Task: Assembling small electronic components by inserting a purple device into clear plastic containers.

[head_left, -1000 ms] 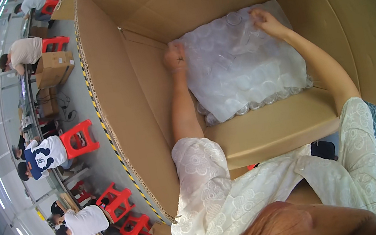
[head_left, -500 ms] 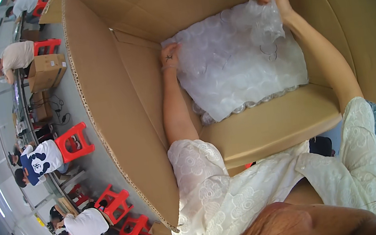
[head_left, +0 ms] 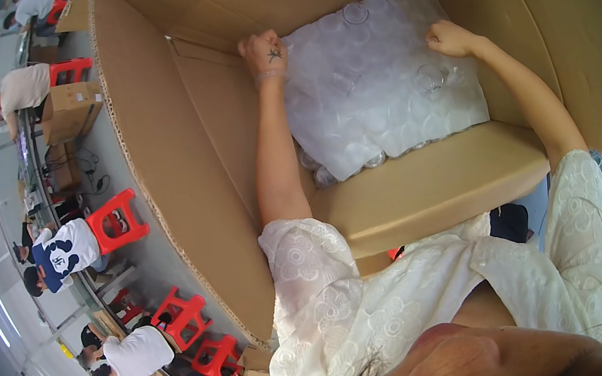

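Note:
A translucent white plastic sheet [head_left: 390, 107] lies spread over a layer of clear round-ended plastic pieces inside a deep cardboard box [head_left: 412, 190]. Several of those clear pieces [head_left: 324, 176] show past its near edge, and circular outlines show through it. My left hand [head_left: 264, 54] is closed at the sheet's far left corner, back of the hand up; whatever its fingers may hold is hidden. Over the right side of the sheet, my right hand [head_left: 452, 38] is curled into a fist, with no material visible coming out of it.
The box's tall left wall [head_left: 177, 152] and right flap [head_left: 575, 26] stand on either side of my arms. Beyond the left wall, several people sit along a workbench on red stools [head_left: 117, 219]. A closed carton [head_left: 71, 112] stands near them.
My right hand has let go of the sheet's bunched far right corner and come nearer; that corner now lies flat. My left hand has shifted away from me, toward the far left corner.

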Motion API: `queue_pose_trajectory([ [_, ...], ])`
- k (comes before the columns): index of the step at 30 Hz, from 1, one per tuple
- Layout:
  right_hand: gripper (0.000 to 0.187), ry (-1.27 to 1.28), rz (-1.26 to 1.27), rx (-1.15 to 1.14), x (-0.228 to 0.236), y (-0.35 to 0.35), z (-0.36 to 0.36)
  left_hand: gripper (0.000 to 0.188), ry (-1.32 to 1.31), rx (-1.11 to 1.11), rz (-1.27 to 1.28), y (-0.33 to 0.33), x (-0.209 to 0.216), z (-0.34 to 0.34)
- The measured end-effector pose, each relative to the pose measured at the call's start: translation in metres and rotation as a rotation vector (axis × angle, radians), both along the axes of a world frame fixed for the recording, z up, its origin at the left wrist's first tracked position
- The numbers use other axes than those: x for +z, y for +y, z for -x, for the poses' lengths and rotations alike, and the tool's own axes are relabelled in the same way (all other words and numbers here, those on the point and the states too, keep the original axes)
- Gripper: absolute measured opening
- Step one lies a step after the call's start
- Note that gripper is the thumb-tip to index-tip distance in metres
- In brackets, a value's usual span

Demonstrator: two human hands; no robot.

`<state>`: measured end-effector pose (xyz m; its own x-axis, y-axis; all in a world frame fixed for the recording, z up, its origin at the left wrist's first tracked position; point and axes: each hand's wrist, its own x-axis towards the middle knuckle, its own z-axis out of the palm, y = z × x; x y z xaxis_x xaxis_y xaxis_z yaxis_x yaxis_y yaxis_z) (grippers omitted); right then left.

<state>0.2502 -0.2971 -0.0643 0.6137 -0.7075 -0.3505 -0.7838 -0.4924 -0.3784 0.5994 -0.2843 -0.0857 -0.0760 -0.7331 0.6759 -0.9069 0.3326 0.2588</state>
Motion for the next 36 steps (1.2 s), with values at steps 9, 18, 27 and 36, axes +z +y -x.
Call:
queue_pose_trajectory([
  [9,0.027,0.141,0.041,0.141,-0.039,0.035,0.005,0.017,-0.073,0.086,-0.641,0.015,0.05,0.007],
  [18,0.006,-0.23,0.353,0.256,-0.044,-0.02,-0.064,0.021,-0.277,0.038,-1.325,0.061,-0.008,0.034],
  [27,0.024,-0.004,0.298,0.146,-0.059,-0.028,-0.093,0.028,-0.239,-0.005,-0.826,0.07,-0.01,0.012],
  [36,0.043,0.059,0.372,0.312,0.023,0.001,-0.094,0.035,-0.093,0.259,-0.933,0.059,-0.018,-0.01],
])
